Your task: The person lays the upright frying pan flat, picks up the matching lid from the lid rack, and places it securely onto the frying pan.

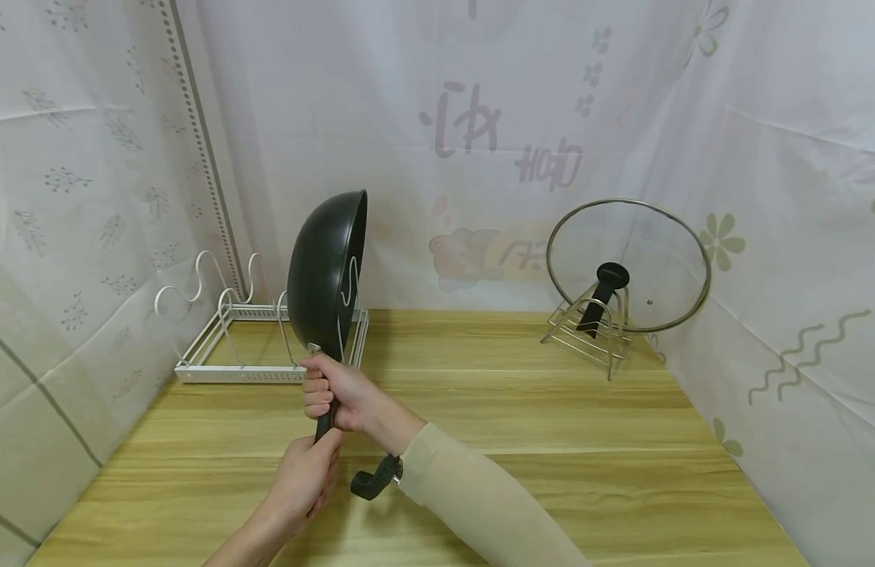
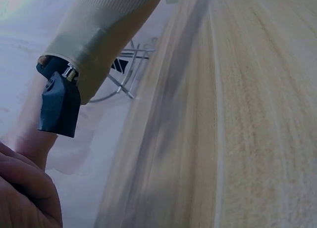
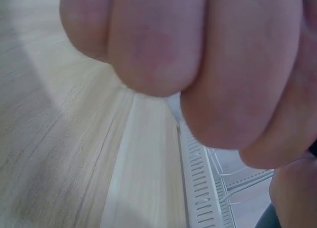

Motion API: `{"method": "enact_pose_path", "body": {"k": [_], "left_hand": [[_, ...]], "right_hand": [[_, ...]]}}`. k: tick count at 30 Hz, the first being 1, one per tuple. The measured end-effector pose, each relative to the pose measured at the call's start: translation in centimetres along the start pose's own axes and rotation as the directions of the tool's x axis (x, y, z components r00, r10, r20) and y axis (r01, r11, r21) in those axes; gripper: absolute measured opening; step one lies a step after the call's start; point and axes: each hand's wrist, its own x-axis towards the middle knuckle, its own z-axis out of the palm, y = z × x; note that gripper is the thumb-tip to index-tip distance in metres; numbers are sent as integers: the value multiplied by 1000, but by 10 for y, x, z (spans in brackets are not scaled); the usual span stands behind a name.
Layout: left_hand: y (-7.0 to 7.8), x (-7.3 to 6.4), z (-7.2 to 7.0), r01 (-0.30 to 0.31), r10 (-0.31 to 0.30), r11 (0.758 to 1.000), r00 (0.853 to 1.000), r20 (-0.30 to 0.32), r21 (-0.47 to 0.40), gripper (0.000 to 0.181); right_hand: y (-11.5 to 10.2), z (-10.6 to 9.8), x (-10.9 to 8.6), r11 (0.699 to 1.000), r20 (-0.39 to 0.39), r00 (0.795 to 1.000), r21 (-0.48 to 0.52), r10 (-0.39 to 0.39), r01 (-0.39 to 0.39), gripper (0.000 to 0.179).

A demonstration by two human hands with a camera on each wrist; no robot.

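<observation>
A black wok (image 1: pixel 320 272) is tipped on its side over the right end of a white metal rack (image 1: pixel 242 374), its open face turned right and its handle (image 1: pixel 324 427) pointing down toward me. One of the rack's wavy dividers (image 1: pixel 353 279) overlaps the wok's open side. My right hand (image 1: pixel 341 390) grips the handle close to the wok's body, fingers curled round it, as the right wrist view shows with its fingers (image 3: pixel 153 45). Lower down, my left hand (image 1: pixel 305 472) holds the handle's end. In the left wrist view only part of a hand (image 2: pixel 25 193) shows.
At the back right, a glass lid (image 1: pixel 664 268) with a black knob leans on a small wire stand (image 1: pixel 596 327). Several wavy dividers rise from the white rack's left part. Patterned cloth (image 1: pixel 480 118) hangs round the wooden table (image 1: pixel 515 394).
</observation>
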Motion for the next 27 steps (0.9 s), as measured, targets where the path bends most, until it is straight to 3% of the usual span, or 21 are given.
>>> {"method": "enact_pose_path", "body": {"k": [18,27], "left_hand": [[5,-4,2,-48,49,997,999,-22,56,48],[11,-7,4,-61,62,997,998,-30,40,47]], "right_hand": [[-8,8,-7,999,19,1000,-38,-13,14,51],[-13,13,-12,999,35,999,-45,-23,24,51]]}}
